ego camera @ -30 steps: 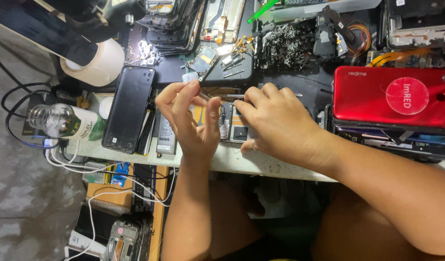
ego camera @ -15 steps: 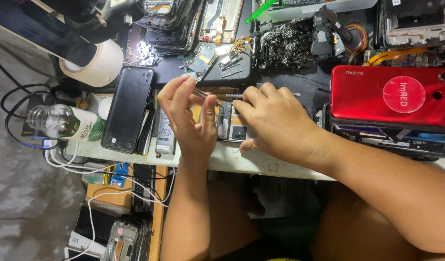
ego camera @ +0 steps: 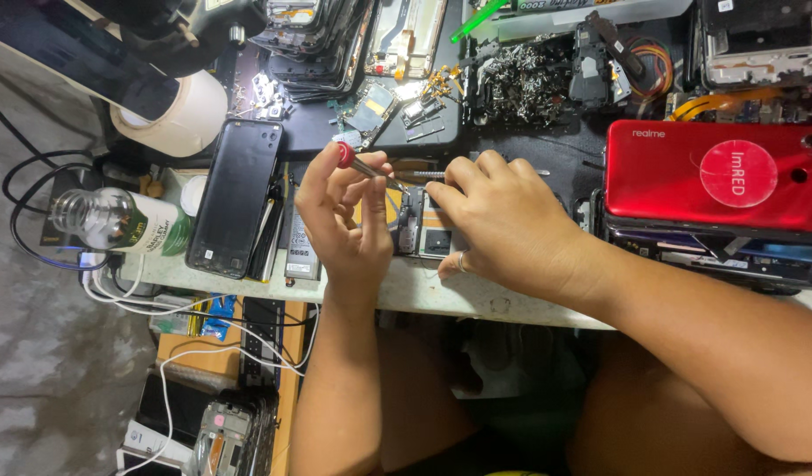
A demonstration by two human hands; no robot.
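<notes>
Far left, bench edge: clear plastic bottle [ego camera: 115, 222] with a green label lies on its side, cables looping beneath it. Above it, a roll of pale tape [ego camera: 172, 115]. Next right, a black phone back cover [ego camera: 236, 198] lies flat, a slim battery [ego camera: 298, 251] just beside it.

Centre: left hand [ego camera: 348, 220] is closed around a small screwdriver [ego camera: 363, 167] with a red cap, fingertips pinching the shaft, tip angled down toward the opened phone [ego camera: 419, 231] lying on the white bench edge. Right hand [ego camera: 503, 220] rests over the same phone, fingers curled and pressing on it; whether it grips anything I cannot tell.

Behind: loose circuit boards [ego camera: 384, 106] and a heap of small metal parts [ego camera: 520, 84] on a dark mat.

Right: a red phone box [ego camera: 714, 176] stacked on dark trays.
</notes>
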